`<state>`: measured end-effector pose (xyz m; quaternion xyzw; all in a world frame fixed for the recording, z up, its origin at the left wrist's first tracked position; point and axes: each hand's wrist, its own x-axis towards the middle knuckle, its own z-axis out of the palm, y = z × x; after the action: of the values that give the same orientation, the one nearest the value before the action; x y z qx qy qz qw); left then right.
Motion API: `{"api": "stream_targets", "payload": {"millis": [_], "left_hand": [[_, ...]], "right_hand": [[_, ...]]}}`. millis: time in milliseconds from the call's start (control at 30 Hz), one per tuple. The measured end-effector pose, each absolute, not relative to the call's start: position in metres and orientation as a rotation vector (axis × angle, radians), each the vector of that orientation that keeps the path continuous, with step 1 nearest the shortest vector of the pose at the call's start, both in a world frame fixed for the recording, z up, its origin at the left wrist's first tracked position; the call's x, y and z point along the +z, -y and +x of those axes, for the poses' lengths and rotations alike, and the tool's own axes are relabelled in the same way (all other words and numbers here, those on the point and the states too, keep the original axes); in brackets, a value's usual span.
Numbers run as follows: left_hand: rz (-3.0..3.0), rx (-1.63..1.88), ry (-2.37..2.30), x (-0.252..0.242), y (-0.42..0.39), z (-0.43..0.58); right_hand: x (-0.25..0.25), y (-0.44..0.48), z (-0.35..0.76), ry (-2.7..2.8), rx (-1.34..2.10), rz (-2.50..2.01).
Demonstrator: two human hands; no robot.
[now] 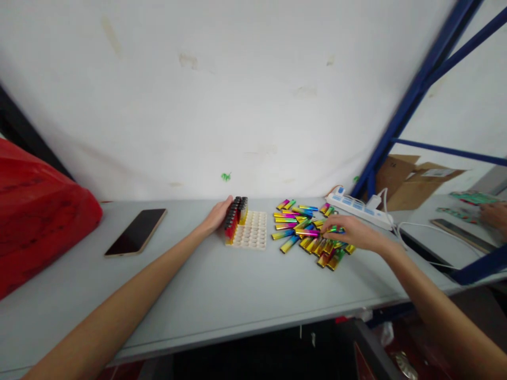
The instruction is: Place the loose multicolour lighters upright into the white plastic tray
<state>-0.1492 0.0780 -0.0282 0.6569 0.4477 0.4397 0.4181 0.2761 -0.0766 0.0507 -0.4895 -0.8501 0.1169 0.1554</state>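
Currently 1 tray (255, 236); right hand (350, 231) grip pinching 1 tube (306, 232); left hand (216, 217) grip unclear.

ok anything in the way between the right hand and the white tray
Only loose lighters lying low on the table between the right hand and the white tray; nothing taller shows there. The tray's right side looks open.

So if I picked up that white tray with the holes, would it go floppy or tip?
The white tray would probably stay stiff, since its edges look straight. It could dip on the left, because the black-topped tubes are crowded toward that side. They might wobble too, as they stand tall above it.
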Motion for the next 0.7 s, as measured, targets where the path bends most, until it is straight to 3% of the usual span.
{"api": "stream_targets", "payload": {"millis": [700], "left_hand": [[1.681,1.095,-1.081,-0.021,-0.070,-0.148]], "right_hand": [[0.045,0.063,0.262,2.595,0.472,-1.351]]}}
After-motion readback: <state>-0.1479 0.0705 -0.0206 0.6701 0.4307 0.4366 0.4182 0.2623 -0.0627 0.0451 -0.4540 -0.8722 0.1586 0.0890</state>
